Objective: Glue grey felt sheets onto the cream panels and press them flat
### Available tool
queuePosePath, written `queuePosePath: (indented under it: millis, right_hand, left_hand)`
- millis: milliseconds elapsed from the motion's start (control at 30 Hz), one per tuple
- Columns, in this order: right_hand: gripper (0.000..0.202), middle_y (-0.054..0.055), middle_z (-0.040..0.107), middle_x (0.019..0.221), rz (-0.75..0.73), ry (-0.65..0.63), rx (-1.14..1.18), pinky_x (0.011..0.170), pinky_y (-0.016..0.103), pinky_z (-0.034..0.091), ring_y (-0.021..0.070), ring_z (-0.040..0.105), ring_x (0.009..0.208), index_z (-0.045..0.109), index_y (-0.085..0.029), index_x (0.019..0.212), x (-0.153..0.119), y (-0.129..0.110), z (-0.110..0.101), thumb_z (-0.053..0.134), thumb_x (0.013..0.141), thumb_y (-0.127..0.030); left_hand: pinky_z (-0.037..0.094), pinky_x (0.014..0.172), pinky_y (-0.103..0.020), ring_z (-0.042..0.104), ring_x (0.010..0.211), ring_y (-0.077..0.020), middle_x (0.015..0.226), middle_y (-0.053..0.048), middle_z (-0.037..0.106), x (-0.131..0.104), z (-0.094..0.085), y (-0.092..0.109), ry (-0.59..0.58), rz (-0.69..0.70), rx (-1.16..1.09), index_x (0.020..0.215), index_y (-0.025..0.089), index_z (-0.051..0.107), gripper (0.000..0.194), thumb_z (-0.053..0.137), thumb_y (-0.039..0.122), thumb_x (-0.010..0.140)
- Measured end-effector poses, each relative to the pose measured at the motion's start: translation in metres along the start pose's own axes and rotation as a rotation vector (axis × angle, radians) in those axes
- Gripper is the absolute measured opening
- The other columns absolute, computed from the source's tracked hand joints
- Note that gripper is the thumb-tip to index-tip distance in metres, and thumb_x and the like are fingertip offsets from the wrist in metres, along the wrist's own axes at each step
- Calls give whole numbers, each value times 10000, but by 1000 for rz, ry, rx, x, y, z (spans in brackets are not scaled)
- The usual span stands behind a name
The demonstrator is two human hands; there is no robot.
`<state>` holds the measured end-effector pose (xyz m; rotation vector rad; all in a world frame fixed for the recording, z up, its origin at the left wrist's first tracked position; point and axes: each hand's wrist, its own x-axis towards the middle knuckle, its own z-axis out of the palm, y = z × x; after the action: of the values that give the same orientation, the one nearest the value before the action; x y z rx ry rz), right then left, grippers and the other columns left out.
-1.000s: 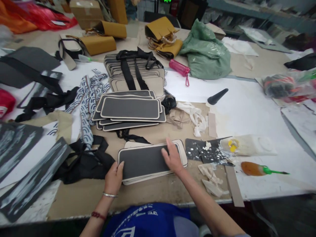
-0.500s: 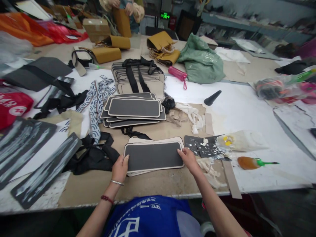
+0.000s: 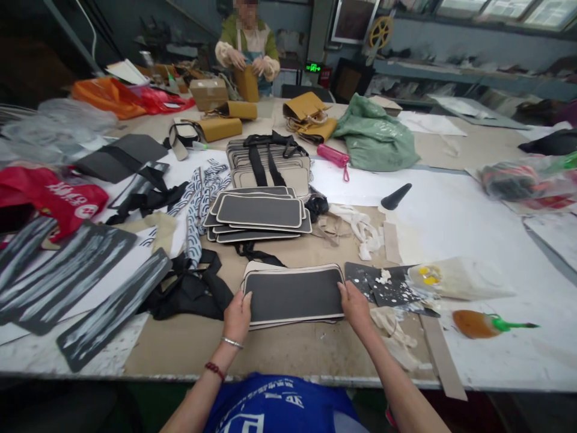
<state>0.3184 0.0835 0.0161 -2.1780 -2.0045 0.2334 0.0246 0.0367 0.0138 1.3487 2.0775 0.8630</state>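
Observation:
Dark grey rectangular panels (image 3: 295,296) with cream edges lie stacked at the table's front middle. My left hand (image 3: 237,316) grips their left edge, thumb on top and fingers hidden beneath. At the right edge my right hand (image 3: 354,304) holds them the same way. Just beyond sits a pile of similar grey panels (image 3: 260,211), some askew. Behind that pile stands a row of beige-faced panels (image 3: 270,171) with black straps over them. A dark board spotted with white (image 3: 383,282) lies right of my right hand.
Black cloth (image 3: 192,291) and white-streaked grey strips (image 3: 115,310) lie to the left. On the right are a plastic bag (image 3: 464,278), an orange bottle with a green nozzle (image 3: 475,323) and a black cone (image 3: 396,196). Across the table, a person (image 3: 247,48) handles a tan piece.
The view has tilted up and shifted left, showing more of the person opposite. The top panel now lies more squarely over those beneath, with both hands still at its ends.

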Motion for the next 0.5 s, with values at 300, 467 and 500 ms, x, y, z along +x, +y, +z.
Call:
queuePosePath:
  millis: [300,467,500]
  right_hand:
    - [291,88,639,772,25,-114,-110,566,267,328,192,602,668,545,-164,832,-2,4,8,316,921,-321]
    - [327,103,648,802,50,-189,-135,568,273,345,198,617,678,555,-164,866,2,1,4,288,928,-343]
    - [334,106,648,805,52,-196,-135,571,274,347,201,618,684,556,-163,867,2,0,3,282,929,-343]
  left_hand:
    - [367,577,-236,519,573,-140,602,-12,536,-2,6,-4,0,-27,82,677,177,485,207,389,295,818]
    - [334,542,-223,478,528,-123,547,10,487,-1,6,0,9,-58,129,643,178,479,207,406,261,818]
    - [334,543,-222,482,531,-123,550,9,490,-1,6,1,6,-61,128,647,177,485,205,408,259,818]
